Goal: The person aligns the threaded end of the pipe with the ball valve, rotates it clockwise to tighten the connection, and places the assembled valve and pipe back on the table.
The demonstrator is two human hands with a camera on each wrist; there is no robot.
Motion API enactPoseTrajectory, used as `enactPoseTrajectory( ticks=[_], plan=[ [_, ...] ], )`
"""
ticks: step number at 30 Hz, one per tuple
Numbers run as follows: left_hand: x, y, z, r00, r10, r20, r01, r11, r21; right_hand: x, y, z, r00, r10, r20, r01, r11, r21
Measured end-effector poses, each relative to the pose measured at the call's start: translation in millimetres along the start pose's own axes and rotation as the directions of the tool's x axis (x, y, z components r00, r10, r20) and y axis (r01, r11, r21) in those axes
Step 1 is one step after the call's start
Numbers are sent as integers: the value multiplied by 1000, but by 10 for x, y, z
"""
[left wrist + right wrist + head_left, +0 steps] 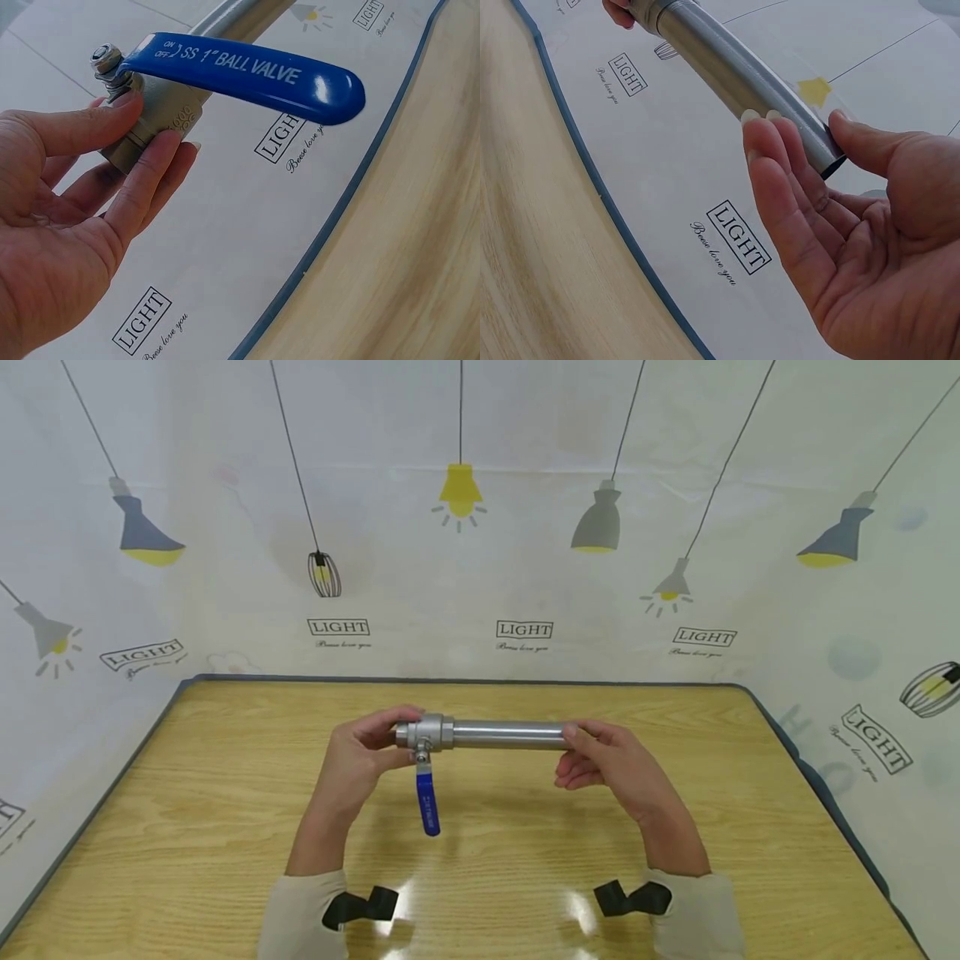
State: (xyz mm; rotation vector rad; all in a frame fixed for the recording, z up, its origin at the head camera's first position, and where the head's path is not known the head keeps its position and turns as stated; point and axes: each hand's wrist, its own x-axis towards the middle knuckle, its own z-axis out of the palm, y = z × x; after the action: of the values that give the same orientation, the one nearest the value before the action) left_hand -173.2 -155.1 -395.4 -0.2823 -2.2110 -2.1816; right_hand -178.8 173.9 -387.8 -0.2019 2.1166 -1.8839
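A steel ball valve [431, 728] with a blue lever handle [247, 75] is joined to a straight metal pipe [510, 734]. Both are held level above the wooden table. My left hand [351, 768] grips the valve body at its free end, thumb near the stem nut [106, 57] and fingers round the far side. White letters on the lever read "SS 1" BALL VALVE", with ON and OFF marks. In the head view the lever hangs toward me. At the pipe's other end, my right hand [617, 768] pinches the tube between thumb and fingers; its open end shows in the right wrist view.
Beneath the hands lies a wood-grain table [225, 827] with a dark blue border [465, 680] along its back and sides. White sheeting [420, 635] printed with lamps and the word LIGHT rises behind it. Black straps [363, 907] sit on both sleeves.
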Motion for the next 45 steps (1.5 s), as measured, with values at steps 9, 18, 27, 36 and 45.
enactPoseTrajectory(
  ticks=[9,18,27,36,45],
  plan=[
    [6,-2,2,1000,6,-7,-6,1000,7,25,-6,2,1000,-19,9,18,999,28],
    [19,7,17,1000,1,-3,-1,1000,14,11,-24,-10,999,-50,15,50,999,-4],
    [22,6,27,1000,-6,-7,6,1000,2,27,-8,-19,998,-54,-15,54,999,2],
    [23,-12,28,999,-32,-6,32,999,4,22,-24,-1,1000,-21,-18,21,999,26],
    [24,-47,58,998,-59,4,59,998,-22,26,44,-9,1000,1,-24,0,999,41]
  ],
)
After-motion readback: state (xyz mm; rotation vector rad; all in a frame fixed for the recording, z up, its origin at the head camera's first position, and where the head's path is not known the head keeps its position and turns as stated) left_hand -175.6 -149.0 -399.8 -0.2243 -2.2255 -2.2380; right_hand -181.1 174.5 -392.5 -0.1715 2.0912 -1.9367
